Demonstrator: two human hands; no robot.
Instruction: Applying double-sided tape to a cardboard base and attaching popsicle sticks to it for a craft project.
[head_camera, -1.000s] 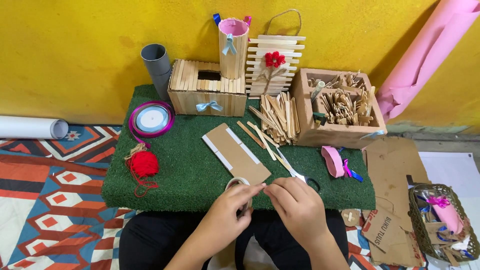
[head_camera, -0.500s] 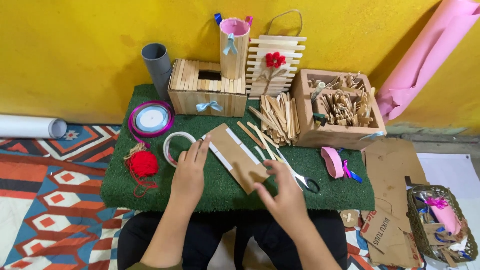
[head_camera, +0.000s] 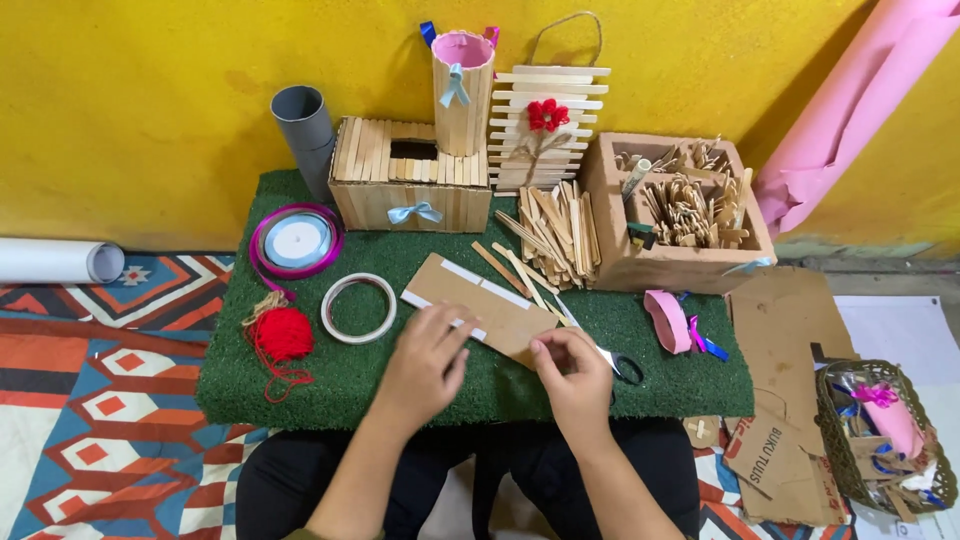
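Left hand (head_camera: 425, 355) lies flat, fingers spread, pressing on the near left part of the cardboard strip (head_camera: 480, 305). Right hand (head_camera: 575, 375) is at the strip's near right end, thumb and forefinger pinched together on its edge; can't tell if there's anything else between them. The strip lies diagonally mid-mat, white tape bands running along it, on the green turf mat (head_camera: 350, 380).

Scissors (head_camera: 615, 362) just beside the right hand, partly hidden by it. Tape roll (head_camera: 358, 307) lies flat just left of the left hand, not touching. Red yarn ball (head_camera: 282, 333) near the mat's left edge, loose strand trailing to the near edge. Pink ribbon roll (head_camera: 667, 320) on the right side of the mat.

Further back: purple ribbon spool (head_camera: 296, 241) at far left, loose pile of popsicle sticks (head_camera: 555, 232) past the strip's far end. Far edge: stick-built box (head_camera: 410, 185) with a pale bow, grey tube (head_camera: 305, 125) at its left, stick cup (head_camera: 462, 90) with pink lining on top. Cardboard box (head_camera: 680, 215) of sticks at the far right corner. Off the mat, right: wicker basket (head_camera: 880, 440).
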